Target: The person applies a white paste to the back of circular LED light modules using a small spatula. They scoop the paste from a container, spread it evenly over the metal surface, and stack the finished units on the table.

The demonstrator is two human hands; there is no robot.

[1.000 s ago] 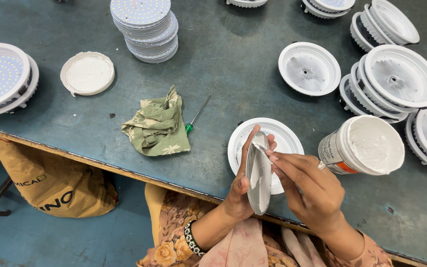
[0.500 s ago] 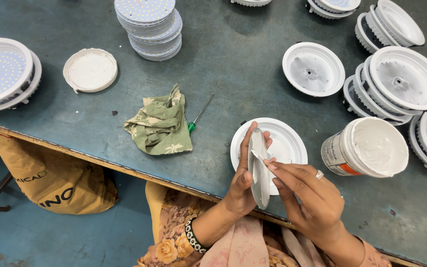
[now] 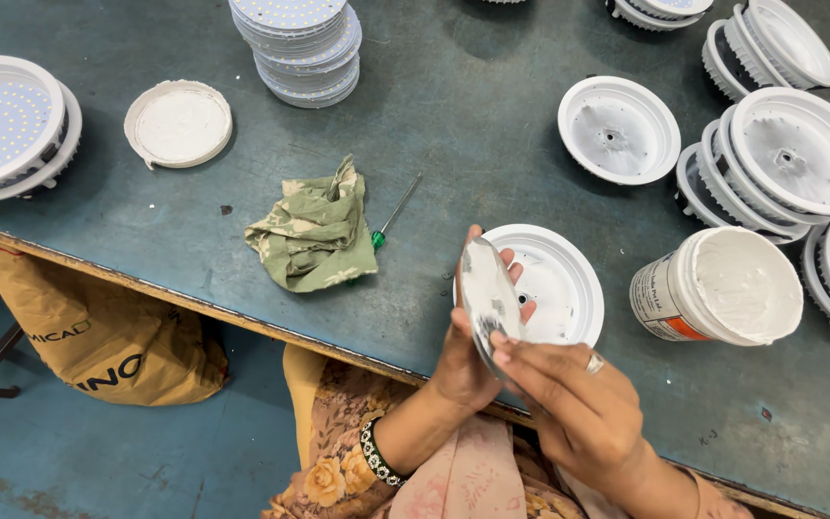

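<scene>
Dark worktable [image 3: 492, 135], bearing white round housings, stacked discs, a crumpled green cloth [image 3: 314, 231]. Open paste tub [image 3: 722, 286], right of the hands. White housing [image 3: 554, 284] beneath them. Left hand [image 3: 463, 356] grips a round disc [image 3: 487, 293] on edge, now tilted steeper than a second ago; right hand [image 3: 578, 404] fingers smear its paste-coated face.

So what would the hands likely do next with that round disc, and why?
Probably lay the round grey-smeared disc into the open white round housing right behind it. The left hand holds the disc on edge, the right hand fingers touch its pasted face, and the housing looks empty.
</scene>
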